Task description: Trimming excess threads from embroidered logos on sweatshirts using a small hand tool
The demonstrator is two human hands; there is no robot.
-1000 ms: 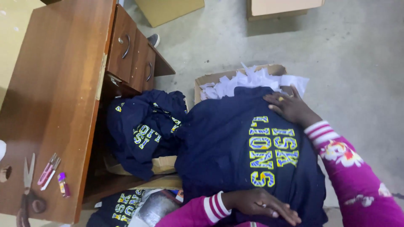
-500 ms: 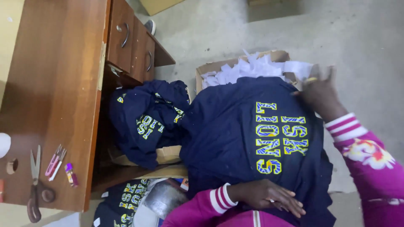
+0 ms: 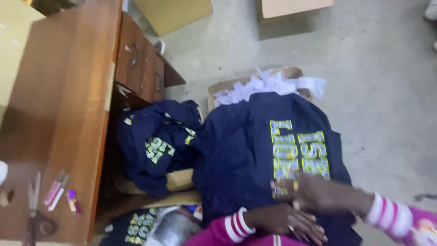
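Nearest the camera, the left hand (image 3: 284, 223) lies flat on the lower edge of a navy sweatshirt (image 3: 255, 155), its fingers (image 3: 309, 230) spread loosely over the cloth and gripping nothing. Just above it the right hand (image 3: 318, 196) crosses in from the right, blurred by motion; it rests over the bottom of the yellow printed lettering, and whether its fingers are spread or curled cannot be told. Both wrists wear pink sleeves with striped cuffs.

The navy sweatshirt is draped print-up over the person's lap, covering most of the centre of the view. To its left a second navy garment (image 3: 157, 146) with the same yellow print is heaped on a cardboard box (image 3: 180, 180), and a third printed navy piece (image 3: 136, 225) lies below that, beside a clear plastic bag (image 3: 170, 230).

Further left stands the wooden bench (image 3: 59, 114) with a bank of drawers (image 3: 141, 64). On its near corner lie one pair of scissors (image 3: 34, 214) and three small pens or markers (image 3: 61, 196), just beside each other.

Beyond the sweatshirt, an open cardboard carton (image 3: 218, 86) holds crumpled white paper (image 3: 273, 84). Farther off on the concrete floor (image 3: 373, 91) sit two more cardboard boxes (image 3: 175, 13).
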